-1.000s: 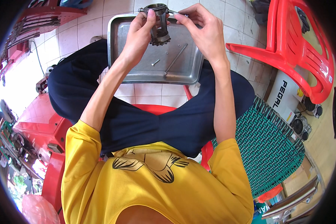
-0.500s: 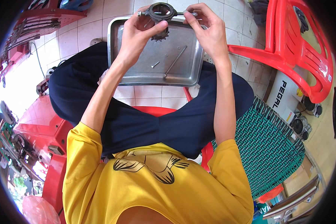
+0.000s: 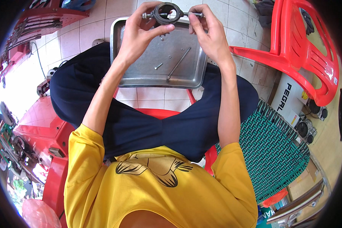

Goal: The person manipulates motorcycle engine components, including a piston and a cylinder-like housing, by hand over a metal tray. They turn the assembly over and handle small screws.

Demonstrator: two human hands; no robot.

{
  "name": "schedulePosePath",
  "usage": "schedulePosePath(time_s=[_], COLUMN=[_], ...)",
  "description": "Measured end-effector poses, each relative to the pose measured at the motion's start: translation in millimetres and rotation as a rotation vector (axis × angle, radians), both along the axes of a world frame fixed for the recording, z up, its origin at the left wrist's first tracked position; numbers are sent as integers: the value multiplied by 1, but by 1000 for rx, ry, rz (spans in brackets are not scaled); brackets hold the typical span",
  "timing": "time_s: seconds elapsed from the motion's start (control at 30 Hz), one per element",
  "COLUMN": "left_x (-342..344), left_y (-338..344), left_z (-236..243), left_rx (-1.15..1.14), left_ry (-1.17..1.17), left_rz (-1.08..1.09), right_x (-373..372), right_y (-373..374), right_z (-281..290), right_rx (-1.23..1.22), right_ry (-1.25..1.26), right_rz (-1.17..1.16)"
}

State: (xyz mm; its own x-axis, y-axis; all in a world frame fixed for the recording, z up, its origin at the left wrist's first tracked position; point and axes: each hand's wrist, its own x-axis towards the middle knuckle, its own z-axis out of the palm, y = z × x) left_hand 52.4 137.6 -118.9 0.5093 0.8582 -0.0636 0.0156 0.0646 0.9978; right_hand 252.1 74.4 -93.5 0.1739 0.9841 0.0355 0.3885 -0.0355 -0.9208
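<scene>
A dark metal ring-shaped part [image 3: 156, 15] is held up above the far edge of a metal tray. My left hand [image 3: 140, 35] is closed round its left side, thumb below the ring. A bolt head sticks out on that side, and part of a shank shows through the ring's opening. At the right, my right hand [image 3: 209, 30] pinches a thin bolt [image 3: 195, 15] that runs out from the ring. In the tray [image 3: 148, 81] lie a long bolt [image 3: 179, 62], a short screw [image 3: 159, 65] and small nuts [image 3: 182, 49].
A red plastic chair [image 3: 292, 41] stands at the right, near a white cylinder [image 3: 287, 95]. A green woven seat [image 3: 275, 152] is beside my right leg. Red metal equipment [image 3: 41, 125] stands at the left. White floor tiles [image 3: 239, 22] show beyond the tray.
The ring has tilted, so its opening faces me more and the toothed part beneath it is now mostly hidden. My right hand has shifted slightly on the bolt.
</scene>
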Motion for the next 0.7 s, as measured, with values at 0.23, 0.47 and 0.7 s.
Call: schedulePosePath(time_s=[0.23,0.47,0.7], left_x=[-3,-4,-4], left_y=[3,4,7], left_z=[2,3,-1], left_rx=[105,157,106], left_ry=[53,105,39], left_rz=[-44,-72,-48], right_x=[6,8,3], right_y=[1,4,2], right_z=[4,10,-4], right_rx=[-50,-239,-49], right_ry=[-19,-45,79], right_rz=[33,40,-33])
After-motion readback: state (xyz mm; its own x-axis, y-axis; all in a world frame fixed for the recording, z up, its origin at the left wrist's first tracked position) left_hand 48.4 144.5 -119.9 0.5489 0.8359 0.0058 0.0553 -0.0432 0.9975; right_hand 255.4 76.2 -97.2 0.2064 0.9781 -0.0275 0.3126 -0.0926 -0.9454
